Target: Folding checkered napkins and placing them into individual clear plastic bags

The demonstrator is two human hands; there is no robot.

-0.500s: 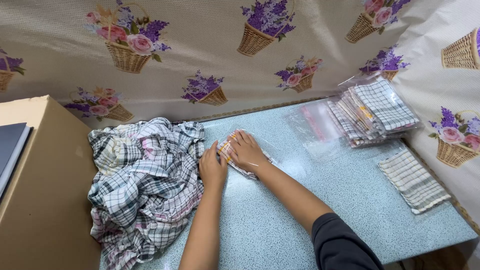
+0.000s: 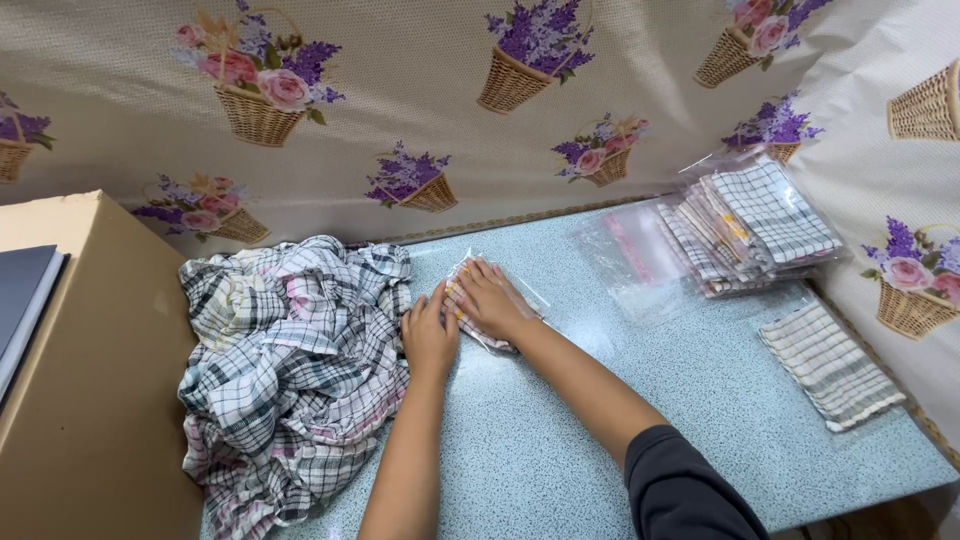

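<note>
Your right hand (image 2: 492, 298) presses flat, fingers spread, on the bagged checked cloth (image 2: 482, 312) at table (image 2: 560, 430) centre. Your left hand (image 2: 428, 335), also flat, has slid closer at 9 o'clock, beside the cloth pile (image 2: 285, 350). The packet looks more flattened.

On the counter (image 2: 620, 420), a heap of cloths (image 2: 290, 360) lies at the left edge, against a cardboard box (image 2: 90, 400) beside the counter. Just right of the heap, near the back edge, both hands press a bagged cloth (image 2: 497, 305): left hand (image 2: 430, 338), right hand (image 2: 492, 300). A stack of bagged cloths (image 2: 750, 225) fills the back right corner, with a folded cloth (image 2: 830, 365) in front along the right edge.
</note>
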